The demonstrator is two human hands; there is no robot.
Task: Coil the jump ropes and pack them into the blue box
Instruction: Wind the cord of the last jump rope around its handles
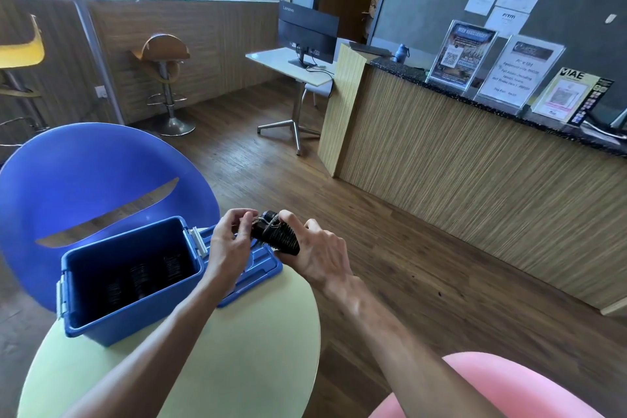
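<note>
A black jump rope (276,234), its thin cord wound tightly round the handles, is held above the box lid. My right hand (317,253) grips the coiled bundle from the right. My left hand (230,236) pinches the cord's end at the bundle's left tip. The blue box (101,322) stands open on the pale round table, left of both hands. Several dark coiled ropes (142,280) lie inside it. Its blue lid (258,270) lies flat beside it, under my hands.
The pale green round table (237,366) carries the box. A blue chair (84,173) stands behind it and a pink chair (502,383) sits at bottom right. A wooden reception counter (475,180) runs along the right, with open wooden floor between.
</note>
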